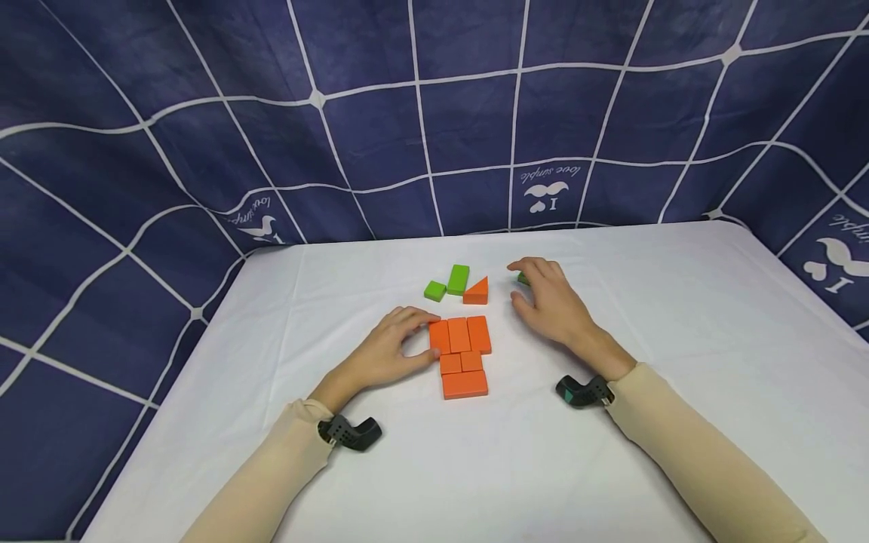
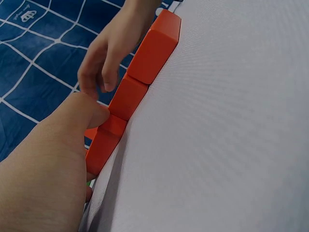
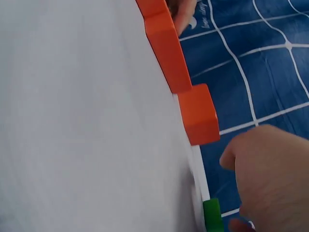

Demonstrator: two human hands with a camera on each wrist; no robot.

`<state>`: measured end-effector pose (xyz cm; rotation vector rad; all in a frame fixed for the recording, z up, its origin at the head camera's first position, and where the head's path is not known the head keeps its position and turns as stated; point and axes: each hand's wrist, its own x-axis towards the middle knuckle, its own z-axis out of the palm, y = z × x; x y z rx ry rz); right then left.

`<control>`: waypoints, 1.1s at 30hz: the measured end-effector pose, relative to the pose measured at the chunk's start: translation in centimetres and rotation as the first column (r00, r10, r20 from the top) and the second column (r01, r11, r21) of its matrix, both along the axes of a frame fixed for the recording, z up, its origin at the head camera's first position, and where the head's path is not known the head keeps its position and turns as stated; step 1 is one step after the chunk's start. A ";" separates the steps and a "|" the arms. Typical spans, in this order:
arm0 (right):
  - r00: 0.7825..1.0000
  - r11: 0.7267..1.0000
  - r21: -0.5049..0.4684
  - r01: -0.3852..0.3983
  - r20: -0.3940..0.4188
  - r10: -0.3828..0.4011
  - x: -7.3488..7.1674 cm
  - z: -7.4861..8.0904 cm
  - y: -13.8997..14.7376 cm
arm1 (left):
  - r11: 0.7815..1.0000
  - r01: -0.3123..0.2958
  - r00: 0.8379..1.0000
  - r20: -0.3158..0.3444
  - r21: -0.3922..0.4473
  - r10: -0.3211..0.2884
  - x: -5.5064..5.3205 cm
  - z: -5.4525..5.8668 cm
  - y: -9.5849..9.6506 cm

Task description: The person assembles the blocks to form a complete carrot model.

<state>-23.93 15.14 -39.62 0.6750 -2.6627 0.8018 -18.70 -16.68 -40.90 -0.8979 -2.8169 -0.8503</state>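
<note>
Flat orange blocks lie together on the white cloth in the head view: a row of three upright rectangles, two small orange blocks [image 1: 461, 363] below, and a wide orange block [image 1: 465, 385] at the bottom. My left hand [image 1: 390, 348] pinches the row's left orange block [image 1: 440, 337] lengthwise, index fingertip at its far end and thumb at its near end. To the right, my right hand [image 1: 551, 302] hovers with thumb and fingers apart over a green block [image 1: 523, 279], which the fingers mostly hide. The right wrist view shows that green block [image 3: 213, 215] beside a fingertip.
Just beyond the row stand an orange triangular block [image 1: 477, 292], a green rectangular block [image 1: 458, 279] and a small green block [image 1: 435, 291]. White cloth [image 1: 380, 483] covers the table. A dark blue checked curtain [image 1: 468, 121] hangs behind and at both sides.
</note>
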 end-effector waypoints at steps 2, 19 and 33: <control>0.998 0.998 0.012 0.058 0.027 -0.058 -0.2 -0.1 0.5 | 1.000 0.001 1.000 -0.001 0.000 -0.001 0.0 0.0 0.0; 1.000 0.999 0.042 0.001 -0.002 -0.001 -0.8 -1.1 0.6 | 1.000 -0.015 1.000 0.012 -0.013 0.016 0.2 0.1 0.2; 0.975 0.972 0.097 -0.214 -0.039 0.219 -0.3 -1.0 -1.8 | 1.000 -0.014 1.000 0.014 -0.007 0.014 0.2 0.2 0.2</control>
